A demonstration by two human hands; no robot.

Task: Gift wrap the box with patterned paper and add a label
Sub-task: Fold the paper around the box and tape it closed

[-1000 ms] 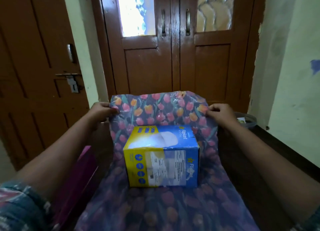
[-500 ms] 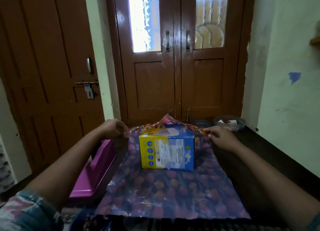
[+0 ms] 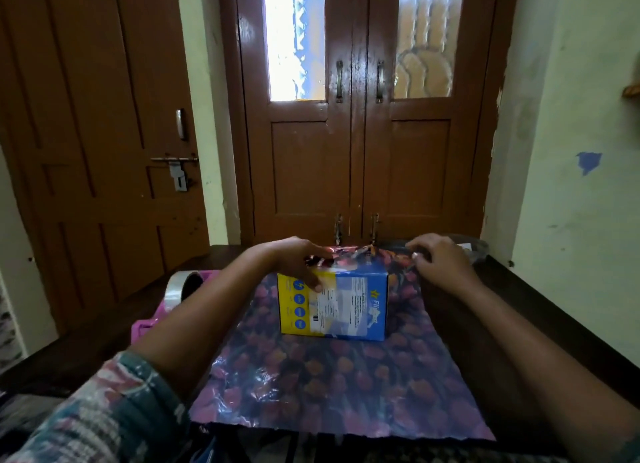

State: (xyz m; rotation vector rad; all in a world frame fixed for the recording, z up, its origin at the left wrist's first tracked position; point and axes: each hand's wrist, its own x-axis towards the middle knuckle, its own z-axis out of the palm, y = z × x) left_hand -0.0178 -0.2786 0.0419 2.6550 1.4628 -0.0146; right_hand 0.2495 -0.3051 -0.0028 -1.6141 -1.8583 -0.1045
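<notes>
A blue and yellow box (image 3: 346,306) stands on floral wrapping paper (image 3: 329,386) spread over a dark table (image 3: 519,324). The paper's far edge is folded up against the back of the box and onto its top. My left hand (image 3: 294,261) lies on the top left of the box, fingers pressing the folded paper there and thumb on the yellow front face. My right hand (image 3: 440,265) is at the far right corner of the box, its curled fingers pinching the paper's edge.
A roll of clear tape (image 3: 181,289) sits on a pink plastic case (image 3: 143,325) to the left of the paper. A small round container (image 3: 479,249) stands at the back right by the wall. Brown double doors close off the table's far side.
Both hands brought the paper's far edge forward over the box top. My left hand moved from the left side onto the box. The camera tilted up and back.
</notes>
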